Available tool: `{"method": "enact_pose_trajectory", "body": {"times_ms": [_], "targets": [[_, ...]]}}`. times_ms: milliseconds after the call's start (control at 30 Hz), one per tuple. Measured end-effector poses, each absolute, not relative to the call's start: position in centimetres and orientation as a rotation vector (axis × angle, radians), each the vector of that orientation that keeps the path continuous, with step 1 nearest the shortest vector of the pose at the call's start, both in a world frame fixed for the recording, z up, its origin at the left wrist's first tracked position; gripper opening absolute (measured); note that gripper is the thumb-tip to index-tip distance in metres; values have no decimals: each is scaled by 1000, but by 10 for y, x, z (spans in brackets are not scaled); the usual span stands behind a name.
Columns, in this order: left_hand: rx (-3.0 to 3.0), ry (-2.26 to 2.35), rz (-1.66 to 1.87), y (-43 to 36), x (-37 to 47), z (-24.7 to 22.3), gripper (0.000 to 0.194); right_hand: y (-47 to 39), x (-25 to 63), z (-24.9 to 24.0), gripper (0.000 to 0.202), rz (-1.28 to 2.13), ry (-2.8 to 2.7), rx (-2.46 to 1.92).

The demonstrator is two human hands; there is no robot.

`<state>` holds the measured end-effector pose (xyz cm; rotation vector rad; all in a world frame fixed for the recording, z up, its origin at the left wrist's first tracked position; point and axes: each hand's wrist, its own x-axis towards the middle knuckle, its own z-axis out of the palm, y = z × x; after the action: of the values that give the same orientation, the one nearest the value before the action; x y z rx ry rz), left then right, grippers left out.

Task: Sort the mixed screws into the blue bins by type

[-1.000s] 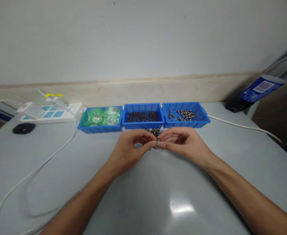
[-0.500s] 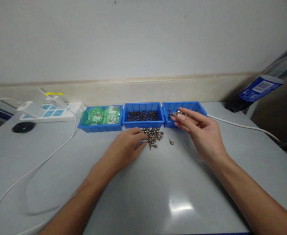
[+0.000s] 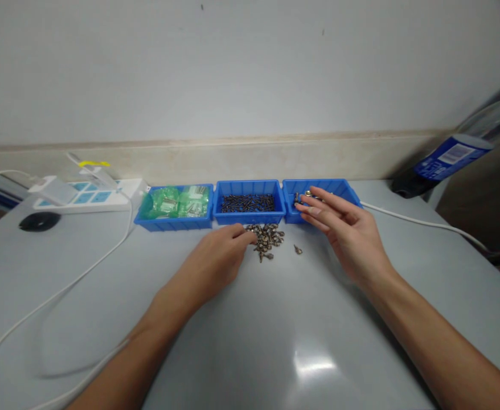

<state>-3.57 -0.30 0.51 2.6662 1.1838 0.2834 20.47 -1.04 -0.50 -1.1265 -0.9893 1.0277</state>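
My left hand (image 3: 220, 255) is at the left side of a pile of small metal screw-like fittings (image 3: 269, 238) on the table. Its thumb and forefinger are pressed together at the pile's edge; what they hold, if anything, is hidden. Over the front wall of the right blue bin (image 3: 292, 216) is my right hand (image 3: 347, 230), fingers extended and apart, holding nothing that I can see. Several shiny metal pieces (image 3: 308, 193) show in that bin behind the fingertips. One single fitting (image 3: 298, 249) lies on the table between the pile and my right hand.
The middle blue bin (image 3: 250, 218) holds many dark screws (image 3: 248, 203). Green-tinted bags of metal pins (image 3: 177, 202) fill the left bin (image 3: 175, 225). A white power strip (image 3: 124, 199), cables, a black mouse-like object (image 3: 40, 221) and a bottle (image 3: 450, 159) stand around.
My left thumb and forefinger have closed together at the pile's edge. The right fingers have spread a little, and a shiny piece formerly at their tips now shows in the bin.
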Motion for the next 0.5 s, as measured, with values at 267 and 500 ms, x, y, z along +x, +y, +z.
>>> {"method": "enact_pose_trajectory", "body": {"times_ms": [267,500], "targets": [[2577,1205,454,1,-39,-4,14,-13,204,-2,42,1010,-1104,-1133],[2136,1095,979,-3,-31,7,13,-18,200,3,18,1069,-1318,-1186]]}}
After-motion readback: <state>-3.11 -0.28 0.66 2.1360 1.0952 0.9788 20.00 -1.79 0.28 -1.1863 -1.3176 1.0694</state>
